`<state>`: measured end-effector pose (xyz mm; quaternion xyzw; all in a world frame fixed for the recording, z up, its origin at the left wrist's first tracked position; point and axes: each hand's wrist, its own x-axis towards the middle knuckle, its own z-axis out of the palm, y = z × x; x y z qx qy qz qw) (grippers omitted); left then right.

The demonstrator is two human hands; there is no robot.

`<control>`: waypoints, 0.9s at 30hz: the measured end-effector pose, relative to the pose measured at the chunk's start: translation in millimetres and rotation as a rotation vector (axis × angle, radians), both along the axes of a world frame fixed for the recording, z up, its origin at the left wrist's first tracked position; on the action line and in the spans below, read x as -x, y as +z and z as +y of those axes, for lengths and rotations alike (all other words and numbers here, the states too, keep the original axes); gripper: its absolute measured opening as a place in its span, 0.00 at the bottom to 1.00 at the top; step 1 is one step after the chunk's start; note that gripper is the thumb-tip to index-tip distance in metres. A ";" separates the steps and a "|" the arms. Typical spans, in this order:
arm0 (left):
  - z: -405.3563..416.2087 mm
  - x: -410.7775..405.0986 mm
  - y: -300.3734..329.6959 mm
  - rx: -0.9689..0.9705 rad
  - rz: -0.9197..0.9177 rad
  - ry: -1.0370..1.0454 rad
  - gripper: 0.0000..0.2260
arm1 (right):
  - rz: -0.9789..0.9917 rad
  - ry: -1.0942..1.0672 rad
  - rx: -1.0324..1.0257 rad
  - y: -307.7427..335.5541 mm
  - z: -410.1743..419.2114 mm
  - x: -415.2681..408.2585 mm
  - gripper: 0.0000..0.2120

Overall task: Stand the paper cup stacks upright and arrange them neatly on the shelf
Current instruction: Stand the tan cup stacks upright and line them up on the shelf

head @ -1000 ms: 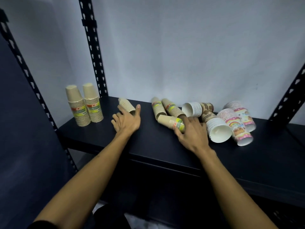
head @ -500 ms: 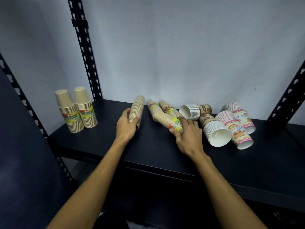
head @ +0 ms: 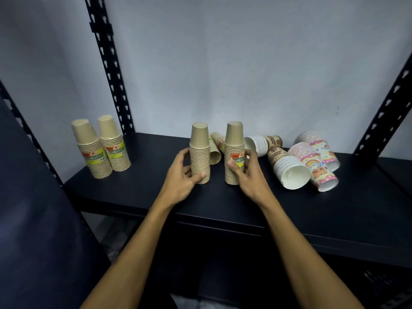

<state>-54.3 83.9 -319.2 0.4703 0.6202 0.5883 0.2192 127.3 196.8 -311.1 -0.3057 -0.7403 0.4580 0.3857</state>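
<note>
Two kraft stacks upright, mouth down, at mid-shelf on the black shelf. Left hand wrapped around the plain kraft stack, thumb across its lower front, fingers curled behind at 9 o'clock of it. Right hand clamped on the labelled kraft stack, thumb over the red-and-yellow label, fingers round its 3 o'clock side. The two held stacks near each other, not touching. Between and behind them, toward 12 o'clock, two more kraft stacks lying on their sides. Toward 3 o'clock, a heap of toppled stacks: two brown-printed white-lined stacks, open mouths facing forward and left, and two pink rainbow stacks just beside them at the right. Far toward 9 o'clock, near the back-left upright post, a finished pair of labelled stacks upright, side by side, touching.
</note>
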 end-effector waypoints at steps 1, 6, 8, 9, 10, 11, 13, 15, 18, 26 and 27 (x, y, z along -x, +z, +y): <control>-0.7 1.6 0.0 0.008 0.003 -0.004 0.36 | 0.002 0.017 -0.001 -2.1 0.2 -0.6 0.31; 0.1 3.8 0.1 0.052 0.018 -0.076 0.37 | 0.016 0.048 0.017 -3.0 -0.6 -0.3 0.35; 1.7 5.4 -1.9 0.063 0.025 -0.082 0.35 | 0.023 0.060 0.034 -1.6 -0.5 -0.5 0.33; 2.2 5.6 -3.0 0.062 0.047 -0.067 0.35 | 0.022 0.070 0.047 -1.8 0.8 -0.8 0.32; 3.1 5.9 -4.3 0.062 0.076 -0.040 0.35 | 0.017 0.084 0.059 -2.0 2.0 -1.3 0.33; 3.4 5.4 -4.7 0.070 0.112 -0.006 0.35 | 0.004 0.096 0.064 -2.0 3.0 -1.8 0.34; 5.2 5.3 -4.4 0.106 0.185 0.070 0.37 | -0.023 0.109 0.054 -3.3 5.2 -2.3 0.35; 6.4 5.6 -2.5 0.140 0.260 0.109 0.37 | -0.045 0.110 0.026 -4.3 6.1 -2.7 0.34; 5.3 8.9 0.1 0.169 0.202 -0.012 0.39 | -0.057 0.104 0.014 -3.3 5.9 -2.8 0.31; -1.1 11.7 0.2 0.122 0.023 -0.098 0.30 | -0.059 0.119 0.032 -3.1 5.7 -2.4 0.28; -1.0 9.2 0.5 0.119 0.053 -0.067 0.32 | -0.057 0.120 0.032 -3.6 5.0 -2.0 0.28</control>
